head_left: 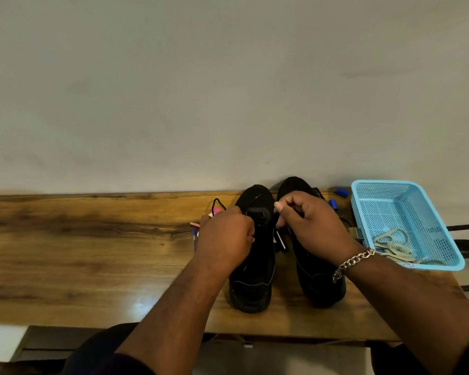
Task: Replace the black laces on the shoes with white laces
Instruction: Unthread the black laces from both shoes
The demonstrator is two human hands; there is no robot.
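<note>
Nearest the camera, two bare forearms are seen reaching over the front edge of the long brown wood-grain table (pixel 92 255); a silver chain bracelet (pixel 354 262) is worn on the right wrist.

The left hand (pixel 225 236) is curled closed over the lacing area of the left black low-top shoe (pixel 252 280), and a thin black cord lace (pixel 218 204) is seen looping out just beyond its knuckles, so a grasp on that lace is judged likely, though the contact itself is hidden; the right hand (pixel 306 220) is bent with thumb and forefinger pinched together just right of the left hand's grip, apparently on the other run of the same lace, though what is pinched cannot be made out. The right black low-top shoe (pixel 317 280) is partly covered by the right hand and wrist.

The step in hand is judged to be the unthreading of the black lace; it would best be done by loosening each crossing in turn from the top eyelets, the shoe being steadied and the lace drawn evenly, not yanked.

To the right of the pinch, the pale off-white laces (pixel 395 244) are lying tangled in the light blue perforated plastic basket (pixel 390 193), not yet threaded; their number cannot be told.

Counted: two shoes; one basket; one bracelet; two small blue caps (pixel 341 192) beyond the right hand; some small pink and blue things, partly hidden, just left of the left hand.
</note>
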